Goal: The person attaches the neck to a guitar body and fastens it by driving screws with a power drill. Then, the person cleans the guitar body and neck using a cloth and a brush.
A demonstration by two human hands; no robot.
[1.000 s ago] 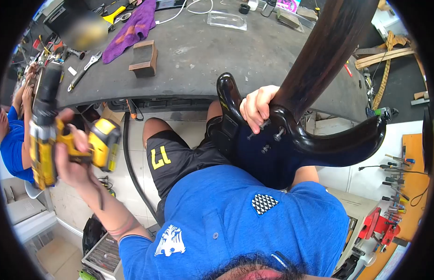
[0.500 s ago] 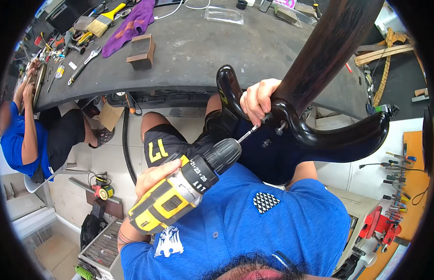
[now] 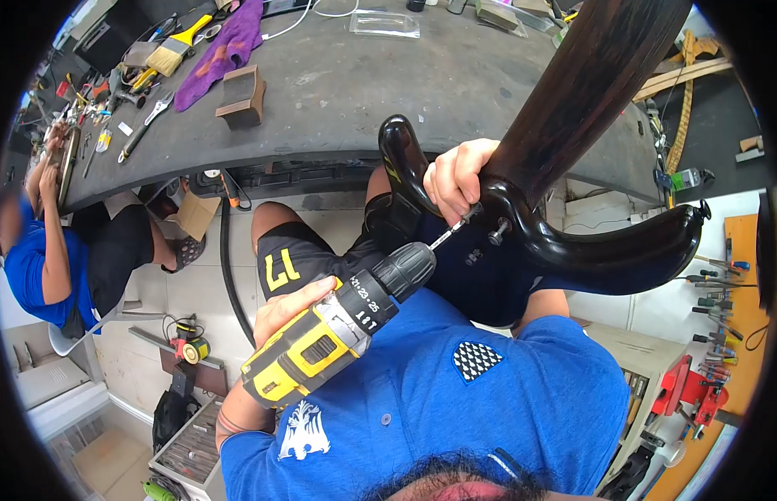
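My left hand (image 3: 288, 313) is wrapped round a yellow and black cordless drill (image 3: 322, 338). Its bit points up and right, the tip meeting a screw (image 3: 470, 213) at the neck joint. Fingers of my right hand (image 3: 459, 179) pinch at that screw, partly hiding it. A glossy black electric guitar body (image 3: 605, 259) with two horns rests against my lap and chest, its dark brown wooden neck (image 3: 585, 83) rising to the upper right. Another screw (image 3: 499, 231) sticks out of the joint beside it. My right forearm passes behind the body.
Ahead is a dark workbench (image 3: 338, 108) with a sanding block (image 3: 241, 96), purple cloth (image 3: 217, 58), brush (image 3: 180, 46) and adjustable wrench (image 3: 146, 125). A co-worker (image 3: 55, 242) sits at left. A tool board (image 3: 739, 292) and red vise (image 3: 689, 392) are at right.
The drill has moved slightly to the right and its tip now sits closer to the screw at my right fingertips. The whole view has shifted a little.
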